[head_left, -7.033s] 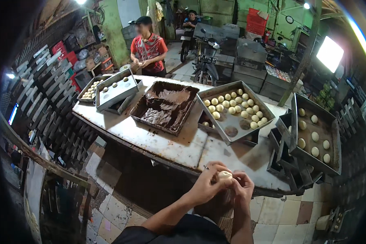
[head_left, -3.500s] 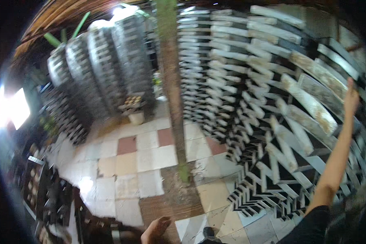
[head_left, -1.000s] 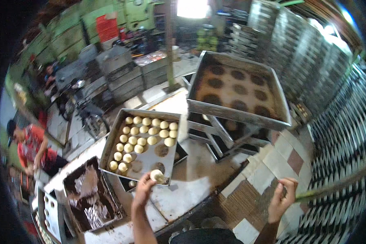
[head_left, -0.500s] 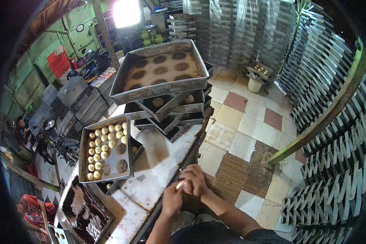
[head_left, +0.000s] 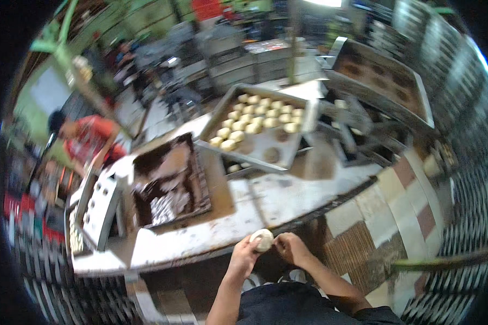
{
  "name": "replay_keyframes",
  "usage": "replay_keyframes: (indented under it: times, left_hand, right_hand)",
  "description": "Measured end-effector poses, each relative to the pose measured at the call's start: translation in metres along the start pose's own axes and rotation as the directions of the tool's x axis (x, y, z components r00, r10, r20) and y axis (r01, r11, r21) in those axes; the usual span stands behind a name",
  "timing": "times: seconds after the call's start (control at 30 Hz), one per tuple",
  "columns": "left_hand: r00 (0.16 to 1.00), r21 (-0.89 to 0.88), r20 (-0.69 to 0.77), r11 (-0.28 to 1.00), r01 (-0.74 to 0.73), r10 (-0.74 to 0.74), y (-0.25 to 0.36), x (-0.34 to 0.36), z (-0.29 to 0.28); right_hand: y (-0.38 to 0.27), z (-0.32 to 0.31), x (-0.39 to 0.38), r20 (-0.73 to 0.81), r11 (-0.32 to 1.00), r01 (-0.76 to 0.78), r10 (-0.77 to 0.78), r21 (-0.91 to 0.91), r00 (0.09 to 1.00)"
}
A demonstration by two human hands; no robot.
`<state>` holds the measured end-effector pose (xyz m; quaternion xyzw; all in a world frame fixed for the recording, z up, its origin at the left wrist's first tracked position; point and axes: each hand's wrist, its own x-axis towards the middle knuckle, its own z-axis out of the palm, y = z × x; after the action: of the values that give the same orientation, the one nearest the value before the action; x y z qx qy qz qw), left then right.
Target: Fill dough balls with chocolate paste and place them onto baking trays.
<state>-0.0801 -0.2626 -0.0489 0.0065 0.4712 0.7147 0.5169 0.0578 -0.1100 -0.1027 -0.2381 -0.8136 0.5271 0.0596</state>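
Head view: grey metal tray (head_left: 258,149) of pale dough balls (head_left: 254,128) and dark rectangular tray (head_left: 203,181) of brown paste (head_left: 173,188), over white tabletop (head_left: 303,189). Left hand (head_left: 244,257) grasping round pale dough piece (head_left: 262,240) by tabletop's near edge; right hand (head_left: 291,249) curled just beside it, grip unclear.

The dough piece (head_left: 262,240) by the near edge of the bench (head_left: 168,244) looks smooth and matt; the bench top is smooth, lightly glossy; the dough-ball tray (head_left: 259,150) dull metal; the brown paste (head_left: 173,181) rough, shiny in patches.
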Motion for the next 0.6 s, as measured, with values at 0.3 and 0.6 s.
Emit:
replay_keyframes:
  times: [0.3, 0.6]
  left_hand:
    - [0.93, 0.34, -0.296, 0.934, -0.113, 0.22, 0.096, -0.083, -0.186]
    - [0.834, 0.16, -0.501, 0.972, -0.171, 0.229, 0.176, -0.098, -0.328]
  right_hand:
    - [-0.147, 0.106, 0.238, 0.064, 0.435, 0.428, -0.638, -0.792, 0.767]
    - [-0.197, 0.173, 0.296, 0.55, 0.299, 0.549, -0.09, -0.781, 0.83]
